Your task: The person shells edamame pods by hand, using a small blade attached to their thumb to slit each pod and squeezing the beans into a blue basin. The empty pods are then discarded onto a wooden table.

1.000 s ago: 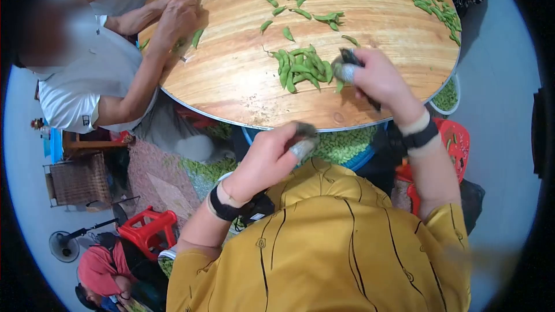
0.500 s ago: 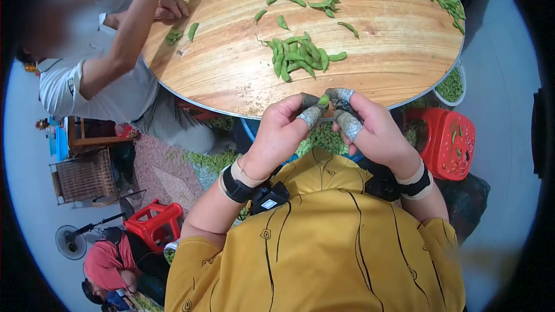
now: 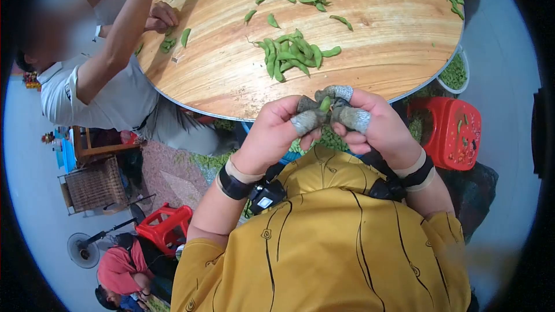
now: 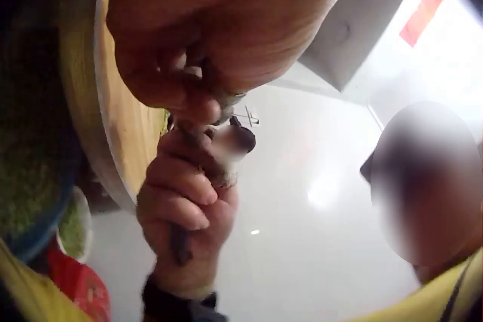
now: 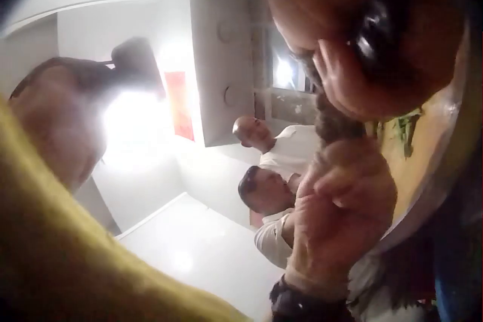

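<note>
At the near edge of the wooden table [image 3: 214, 72], both hands meet fingertip to fingertip. The left hand [image 3: 276, 131] pinches a green pod [image 3: 325, 104] between wrapped thumb and finger. Wrappings on the right hand's thumb and finger [image 3: 354, 119] touch or nearly touch the pod. Curled within the right hand [image 5: 377, 43] is a dark, shiny tool [image 5: 381, 16], its end also showing below the fingers in the left wrist view [image 4: 181, 245]. Its working end is hidden. A pile of pods [image 3: 289, 53] lies on the table just beyond the hands.
Scattered pods [image 3: 315, 0] lie farther back. Another person [image 3: 95, 89] works at the table's left side. Shelled green beans [image 3: 328, 138] lie below the hands. At the right stand a red stool [image 3: 459, 133] and a white bowl of beans [image 3: 455, 73].
The right hand has come from beside the pile to the left hand at the table edge. A green pod now shows between the fingertips. The view has shifted slightly.
</note>
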Demonstrator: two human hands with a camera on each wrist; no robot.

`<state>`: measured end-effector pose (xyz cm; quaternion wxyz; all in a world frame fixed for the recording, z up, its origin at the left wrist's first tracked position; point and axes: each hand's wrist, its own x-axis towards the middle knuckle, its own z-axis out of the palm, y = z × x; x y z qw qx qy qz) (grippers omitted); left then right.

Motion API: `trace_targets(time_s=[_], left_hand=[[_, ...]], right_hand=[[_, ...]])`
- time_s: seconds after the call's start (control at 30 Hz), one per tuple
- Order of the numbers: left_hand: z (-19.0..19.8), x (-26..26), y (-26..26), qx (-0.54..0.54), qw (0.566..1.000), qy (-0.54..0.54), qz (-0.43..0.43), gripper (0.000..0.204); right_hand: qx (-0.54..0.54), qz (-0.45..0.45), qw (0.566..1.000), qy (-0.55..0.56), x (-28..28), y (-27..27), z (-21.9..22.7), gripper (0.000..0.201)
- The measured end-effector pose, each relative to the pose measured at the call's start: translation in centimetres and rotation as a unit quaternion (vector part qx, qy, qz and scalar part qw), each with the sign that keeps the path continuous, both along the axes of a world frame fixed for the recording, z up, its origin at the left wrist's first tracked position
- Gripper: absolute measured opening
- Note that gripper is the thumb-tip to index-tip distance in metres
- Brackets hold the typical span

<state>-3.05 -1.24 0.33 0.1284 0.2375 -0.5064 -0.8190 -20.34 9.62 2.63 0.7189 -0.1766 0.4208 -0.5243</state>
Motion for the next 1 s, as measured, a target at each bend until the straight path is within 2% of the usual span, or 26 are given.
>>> trace_targets(time_s=[0.03, 0.07, 0.1, 0.2, 0.23, 0.27, 0.3, 0.33, 0.37, 0.4, 0.43, 0.47, 0.5, 0.53, 0.6, 0.73, 0.77, 0.83, 0.87, 0.9, 0.93, 0.97, 1.0], left_hand=[[-0.1, 0.2, -0.2, 0.001, 1.000, -0.002, 0.001, 0.014], [-0.2, 0.5, -0.3, 0.156, 0.984, 0.069, -0.056, 0.017], [-0.3, 0.7, -0.4, 0.305, 0.936, 0.139, -0.109, 0.020], [-1.0, 0.5, -0.8, 0.296, 0.929, 0.177, -0.133, 0.027], [-0.5, 0.3, -0.8, 0.244, 0.960, 0.114, -0.078, 0.022], [-0.3, 0.2, -0.7, 0.244, 0.960, 0.114, -0.078, 0.022], [-0.3, 0.1, -0.6, 0.087, 0.995, 0.025, -0.040, 0.020], [-0.3, 0.1, -0.4, -0.073, 0.995, -0.067, -0.002, 0.018], [-0.4, 0.2, 0.0, -0.103, 0.992, -0.063, 0.026, 0.018], [-0.6, 0.3, 0.1, -0.103, 0.992, -0.065, 0.025, 0.018], [-0.8, 0.5, 0.1, -0.309, 0.945, -0.107, 0.022, 0.021], [-0.8, 0.7, 0.1, -0.501, 0.854, -0.143, 0.019, 0.025], [0.0, 0.5, 0.2, -0.629, 0.762, -0.156, 0.008, 0.020], [-0.1, 0.4, 0.3, -0.629, 0.761, -0.156, 0.008, 0.020], [-0.3, 0.1, 0.7, -0.749, 0.642, -0.162, 0.028, 0.018], [-1.2, -0.3, 1.0, -0.770, 0.607, -0.192, 0.045, 0.017], [-1.3, -0.3, 1.1, -0.770, 0.607, -0.190, 0.043, 0.017], [-1.3, -0.3, 0.9, -0.681, 0.719, -0.134, 0.052, 0.012], [-0.9, -0.3, 1.0, -0.681, 0.718, -0.134, 0.051, 0.012], [-0.2, -0.4, 1.1, -0.485, 0.859, -0.154, 0.058, 0.010], [0.2, -0.4, 1.2, -0.259, 0.950, -0.164, 0.062, 0.012], [0.3, -0.1, 0.8, -0.259, 0.949, -0.165, 0.063, 0.012], [0.3, 0.2, 0.2, -0.065, 0.992, -0.094, 0.053, 0.016]], right_hand=[[0.001, 0.001, 1.000, -0.002, 0.0, 0.1, 0.3, 0.030], [-0.022, 0.027, 0.998, -0.060, -0.1, 0.2, 0.5, 0.029], [-0.045, 0.053, 0.990, -0.119, -0.1, 0.3, 0.5, 0.029], [-0.044, 0.039, 0.987, -0.147, -0.1, 0.3, -0.2, 0.029], [-0.015, 0.032, 0.995, -0.093, -0.4, -0.1, 0.1, 0.028], [-0.015, 0.033, 0.995, -0.093, -0.4, -0.3, -0.1, 0.028], [-0.010, 0.028, 0.999, -0.013, -0.3, -0.5, -0.5, 0.030], [-0.004, 0.024, 0.998, 0.065, -0.1, -0.5, -1.0, 0.031], [-0.004, 0.023, 0.998, 0.062, 0.1, -0.5, -1.4, 0.031], [-0.010, 0.032, 0.993, 0.110, 0.3, -0.6, -1.7, 0.035], [-0.016, 0.040, 0.987, 0.157, 0.5, -0.6, -1.9, 0.038], [-0.016, 0.040, 0.987, 0.156, 0.6, -0.6, -1.9, 0.038], [-0.008, 0.041, 0.983, 0.181, 0.8, -0.7, -1.8, 0.039], [0.001, 0.043, 0.977, 0.207, 1.0, -0.8, -1.8, 0.041], [-0.007, 0.042, 0.977, 0.210, 1.1, -0.8, -1.4, 0.040], [-0.025, 0.032, 0.970, 0.239, 1.1, -0.9, -0.8, 0.038], [-0.024, 0.030, 0.970, 0.238, 1.0, -0.8, -0.8, 0.038], [-0.031, 0.037, 0.965, 0.258, 0.9, -0.8, -1.0, 0.036], [-0.031, 0.036, 0.965, 0.257, 1.0, -0.8, -1.1, 0.036], [-0.033, 0.036, 0.964, 0.260, 1.0, -0.7, -1.4, 0.037], [-0.036, 0.036, 0.963, 0.264, 1.0, -0.7, -1.6, 0.038], [-0.036, 0.037, 0.963, 0.263, 0.8, -0.6, -1.6, 0.038], [-0.042, 0.034, 0.972, 0.228, 0.6, -0.5, -1.6, 0.038]])
